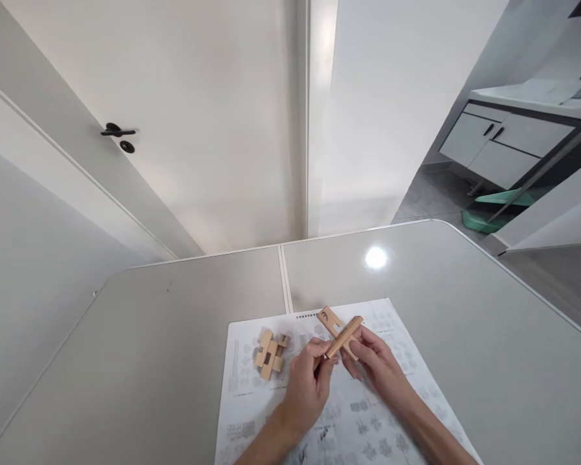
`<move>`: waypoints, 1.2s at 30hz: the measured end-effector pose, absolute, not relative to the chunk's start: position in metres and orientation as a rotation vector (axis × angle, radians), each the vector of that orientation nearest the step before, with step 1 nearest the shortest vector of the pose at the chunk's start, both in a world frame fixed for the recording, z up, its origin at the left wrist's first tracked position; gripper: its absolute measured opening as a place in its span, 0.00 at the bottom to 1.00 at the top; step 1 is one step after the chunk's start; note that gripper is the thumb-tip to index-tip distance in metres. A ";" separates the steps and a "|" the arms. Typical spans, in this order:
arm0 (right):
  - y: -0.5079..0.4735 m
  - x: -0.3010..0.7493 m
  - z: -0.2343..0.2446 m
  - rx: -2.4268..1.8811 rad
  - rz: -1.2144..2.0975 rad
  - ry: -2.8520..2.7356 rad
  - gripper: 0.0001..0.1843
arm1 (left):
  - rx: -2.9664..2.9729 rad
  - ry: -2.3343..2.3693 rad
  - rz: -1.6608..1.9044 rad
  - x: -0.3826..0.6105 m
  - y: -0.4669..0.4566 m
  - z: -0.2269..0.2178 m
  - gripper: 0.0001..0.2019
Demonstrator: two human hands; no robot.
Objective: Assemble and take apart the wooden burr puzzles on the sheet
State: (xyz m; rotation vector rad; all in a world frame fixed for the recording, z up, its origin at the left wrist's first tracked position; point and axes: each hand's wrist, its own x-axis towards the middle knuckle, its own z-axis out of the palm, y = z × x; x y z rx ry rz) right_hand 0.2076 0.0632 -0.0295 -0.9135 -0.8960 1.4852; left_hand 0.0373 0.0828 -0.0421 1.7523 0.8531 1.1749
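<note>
Two notched wooden puzzle pieces are crossed between my hands, above a printed sheet (341,413). My left hand (310,381) pinches the near end of the upper wooden stick (346,336). My right hand (377,365) grips the lower notched piece (330,318), which bears a handwritten 3 at its far end. Where the two pieces meet, fingers and the upper stick partly hide the joint. To the left of my left hand, a small cluster of interlocked wooden pieces (267,361) lies on the sheet, one of them also marked 3.
The sheet lies on a grey table (126,361) with a pale seam (285,278) and a rounded far right corner. Beyond the table stands a white door with a black handle (117,131). At the right are a sink cabinet (508,139) and a green dustpan (481,221).
</note>
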 end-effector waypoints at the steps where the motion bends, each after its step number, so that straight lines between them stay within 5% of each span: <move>1: 0.064 0.208 -0.030 -0.923 1.480 -0.892 0.19 | 1.737 0.879 1.138 0.037 0.082 -0.040 0.02; 5: 0.066 0.211 -0.028 -0.946 1.457 -0.819 0.20 | 1.594 0.973 1.041 0.037 0.081 -0.028 0.14; 10: 0.067 0.216 -0.023 -0.973 1.430 -0.704 0.19 | 1.526 0.950 0.935 0.040 0.090 -0.019 0.09; 24: 0.074 0.220 -0.031 -1.105 1.292 -0.656 0.23 | 0.714 0.689 0.904 0.037 0.105 -0.007 0.28; 30: 0.072 0.216 -0.032 -1.228 1.214 -0.895 0.24 | 0.731 0.677 0.937 0.038 0.104 -0.005 0.19; 36: 0.070 0.209 -0.033 -1.318 1.122 -1.122 0.23 | 0.833 0.722 0.982 0.036 0.104 -0.008 0.27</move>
